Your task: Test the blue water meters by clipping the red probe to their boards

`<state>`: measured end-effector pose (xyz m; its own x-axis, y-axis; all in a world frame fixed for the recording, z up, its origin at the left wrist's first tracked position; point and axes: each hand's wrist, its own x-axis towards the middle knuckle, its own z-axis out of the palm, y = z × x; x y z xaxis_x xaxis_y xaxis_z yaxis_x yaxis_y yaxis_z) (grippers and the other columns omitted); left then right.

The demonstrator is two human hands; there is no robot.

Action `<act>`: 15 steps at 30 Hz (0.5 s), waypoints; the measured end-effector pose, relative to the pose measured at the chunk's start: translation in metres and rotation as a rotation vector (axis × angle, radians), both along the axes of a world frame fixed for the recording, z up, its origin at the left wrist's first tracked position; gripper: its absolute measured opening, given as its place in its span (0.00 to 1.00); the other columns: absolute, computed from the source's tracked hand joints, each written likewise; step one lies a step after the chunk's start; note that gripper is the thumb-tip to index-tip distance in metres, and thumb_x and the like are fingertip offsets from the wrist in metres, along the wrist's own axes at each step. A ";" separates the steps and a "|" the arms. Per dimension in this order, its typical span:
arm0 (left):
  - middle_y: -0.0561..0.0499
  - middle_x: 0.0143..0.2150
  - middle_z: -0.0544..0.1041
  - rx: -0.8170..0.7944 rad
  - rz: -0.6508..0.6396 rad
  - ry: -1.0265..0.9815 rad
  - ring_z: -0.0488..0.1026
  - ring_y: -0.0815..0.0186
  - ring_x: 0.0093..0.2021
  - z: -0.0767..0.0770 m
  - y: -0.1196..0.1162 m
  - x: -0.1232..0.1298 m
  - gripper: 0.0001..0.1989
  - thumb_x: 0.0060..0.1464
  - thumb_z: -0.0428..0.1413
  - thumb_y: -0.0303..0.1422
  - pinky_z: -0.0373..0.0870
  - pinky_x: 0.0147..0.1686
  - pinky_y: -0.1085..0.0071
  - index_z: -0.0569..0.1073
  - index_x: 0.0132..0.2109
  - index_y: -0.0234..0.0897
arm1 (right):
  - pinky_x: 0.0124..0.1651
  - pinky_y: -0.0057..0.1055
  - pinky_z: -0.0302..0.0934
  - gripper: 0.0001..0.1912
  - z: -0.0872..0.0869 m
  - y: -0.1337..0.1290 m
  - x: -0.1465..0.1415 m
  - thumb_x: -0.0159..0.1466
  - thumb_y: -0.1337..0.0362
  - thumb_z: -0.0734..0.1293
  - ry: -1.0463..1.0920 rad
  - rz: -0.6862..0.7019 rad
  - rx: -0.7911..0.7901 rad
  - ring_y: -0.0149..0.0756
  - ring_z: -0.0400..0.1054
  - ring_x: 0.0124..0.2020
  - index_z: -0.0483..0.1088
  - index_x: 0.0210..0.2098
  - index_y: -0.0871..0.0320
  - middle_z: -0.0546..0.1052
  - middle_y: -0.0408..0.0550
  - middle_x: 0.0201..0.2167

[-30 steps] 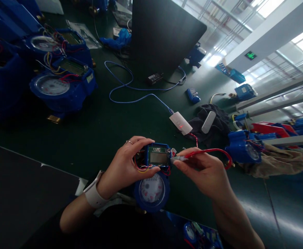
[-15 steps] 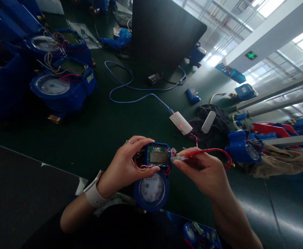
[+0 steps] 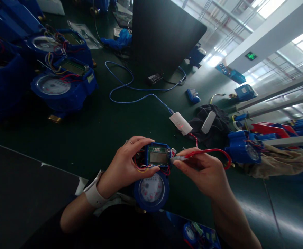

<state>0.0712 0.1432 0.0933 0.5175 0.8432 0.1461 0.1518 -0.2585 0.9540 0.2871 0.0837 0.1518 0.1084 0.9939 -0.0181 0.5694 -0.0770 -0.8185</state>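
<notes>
A blue water meter (image 3: pixel 153 188) with a round dial stands at the table's near edge. Its display module (image 3: pixel 158 156), a blue housing with a small screen and green circuit board, is gripped by my left hand (image 3: pixel 127 162), thumb and fingers around its left side. Coloured wires run below the screen. My right hand (image 3: pixel 203 169) pinches a grey connector (image 3: pixel 178 158) on a red cable (image 3: pixel 219 150). The connector's tip is against the module's right side; whether it is seated I cannot tell. The cable loops over the back of my right hand.
A white adapter box (image 3: pixel 181 123) with a red light lies ahead, joined to a blue cable (image 3: pixel 141 89). Several blue meters (image 3: pixel 63 83) stand at left. A dark laptop or monitor panel (image 3: pixel 164 34) rises at the back. A dark cloth (image 3: pixel 216 124) and another meter (image 3: pixel 245 147) lie at right.
</notes>
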 end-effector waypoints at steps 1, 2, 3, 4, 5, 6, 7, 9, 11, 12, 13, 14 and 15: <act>0.43 0.52 0.73 0.001 0.000 -0.002 0.72 0.55 0.52 0.000 0.000 0.000 0.28 0.47 0.67 0.39 0.70 0.51 0.60 0.71 0.54 0.36 | 0.29 0.24 0.74 0.06 0.000 0.001 0.000 0.55 0.66 0.75 -0.003 0.000 -0.001 0.33 0.77 0.25 0.75 0.33 0.57 0.81 0.43 0.29; 0.43 0.52 0.73 -0.004 -0.001 -0.006 0.72 0.55 0.53 0.000 0.000 0.000 0.28 0.47 0.67 0.39 0.70 0.51 0.59 0.71 0.54 0.37 | 0.28 0.24 0.75 0.06 0.000 0.001 -0.001 0.55 0.66 0.75 -0.003 0.000 0.001 0.33 0.77 0.24 0.75 0.33 0.57 0.81 0.44 0.28; 0.43 0.52 0.73 -0.010 -0.002 -0.011 0.72 0.55 0.53 -0.001 0.001 0.000 0.28 0.48 0.67 0.39 0.71 0.51 0.59 0.71 0.54 0.37 | 0.28 0.25 0.75 0.06 0.001 0.001 -0.001 0.55 0.66 0.75 -0.003 0.002 0.000 0.34 0.77 0.24 0.75 0.32 0.57 0.81 0.44 0.28; 0.43 0.53 0.73 -0.015 -0.004 -0.016 0.72 0.55 0.53 -0.001 0.001 0.000 0.28 0.48 0.67 0.39 0.71 0.51 0.59 0.71 0.54 0.37 | 0.28 0.26 0.75 0.06 0.001 0.001 -0.001 0.55 0.66 0.75 -0.003 0.003 -0.002 0.35 0.77 0.24 0.75 0.32 0.57 0.82 0.44 0.28; 0.43 0.53 0.73 -0.019 -0.003 -0.018 0.71 0.55 0.53 -0.001 0.001 0.000 0.28 0.48 0.67 0.39 0.71 0.52 0.59 0.70 0.54 0.38 | 0.28 0.27 0.75 0.06 0.002 0.001 -0.002 0.55 0.66 0.74 -0.002 0.004 -0.004 0.35 0.77 0.24 0.75 0.32 0.57 0.82 0.44 0.29; 0.43 0.52 0.73 -0.020 -0.002 -0.018 0.72 0.55 0.53 -0.001 0.001 0.000 0.28 0.48 0.67 0.39 0.71 0.52 0.59 0.71 0.54 0.37 | 0.29 0.28 0.76 0.06 0.002 0.001 -0.002 0.55 0.65 0.74 -0.003 0.003 -0.008 0.35 0.77 0.24 0.75 0.32 0.57 0.82 0.45 0.29; 0.43 0.52 0.73 -0.018 0.001 -0.017 0.72 0.55 0.53 -0.001 0.001 0.000 0.28 0.47 0.67 0.38 0.71 0.52 0.59 0.71 0.54 0.37 | 0.29 0.28 0.76 0.06 0.002 0.001 -0.001 0.55 0.65 0.74 -0.006 0.002 -0.012 0.36 0.77 0.24 0.75 0.32 0.57 0.82 0.45 0.29; 0.43 0.52 0.73 -0.011 0.006 -0.011 0.72 0.55 0.53 -0.001 0.000 0.001 0.28 0.47 0.67 0.38 0.71 0.52 0.59 0.71 0.54 0.37 | 0.29 0.28 0.76 0.06 0.002 0.000 -0.001 0.55 0.65 0.74 -0.016 0.009 -0.013 0.36 0.77 0.25 0.75 0.33 0.56 0.82 0.45 0.29; 0.42 0.53 0.72 -0.013 0.005 -0.011 0.72 0.55 0.52 0.000 0.000 0.001 0.28 0.47 0.67 0.38 0.71 0.52 0.58 0.71 0.54 0.36 | 0.29 0.26 0.75 0.06 0.002 0.000 0.000 0.56 0.66 0.75 -0.020 0.020 -0.004 0.35 0.77 0.26 0.75 0.33 0.56 0.82 0.44 0.30; 0.42 0.53 0.72 -0.016 0.003 -0.013 0.72 0.55 0.52 0.000 0.000 0.001 0.28 0.47 0.67 0.38 0.71 0.52 0.58 0.71 0.54 0.36 | 0.29 0.26 0.75 0.06 0.001 0.000 0.000 0.56 0.66 0.75 -0.017 0.024 0.002 0.34 0.77 0.26 0.75 0.33 0.56 0.82 0.44 0.30; 0.42 0.53 0.72 -0.019 0.002 -0.016 0.72 0.54 0.53 0.000 0.000 0.001 0.28 0.47 0.67 0.38 0.71 0.51 0.57 0.71 0.54 0.35 | 0.29 0.25 0.75 0.06 0.001 0.000 0.000 0.56 0.66 0.75 -0.012 0.026 0.004 0.34 0.77 0.26 0.75 0.33 0.56 0.81 0.43 0.29; 0.41 0.52 0.73 -0.021 0.001 -0.020 0.72 0.54 0.52 0.000 0.000 0.001 0.28 0.47 0.67 0.38 0.71 0.51 0.57 0.71 0.54 0.35 | 0.29 0.25 0.75 0.06 0.001 0.000 0.000 0.56 0.66 0.75 -0.007 0.025 0.004 0.34 0.77 0.25 0.75 0.33 0.56 0.81 0.43 0.29; 0.41 0.52 0.73 -0.020 0.001 -0.022 0.72 0.54 0.52 0.000 0.000 0.001 0.28 0.47 0.67 0.38 0.71 0.51 0.57 0.71 0.54 0.35 | 0.29 0.25 0.75 0.06 0.000 0.000 0.001 0.56 0.66 0.75 -0.002 0.025 0.001 0.34 0.77 0.25 0.75 0.33 0.56 0.81 0.43 0.29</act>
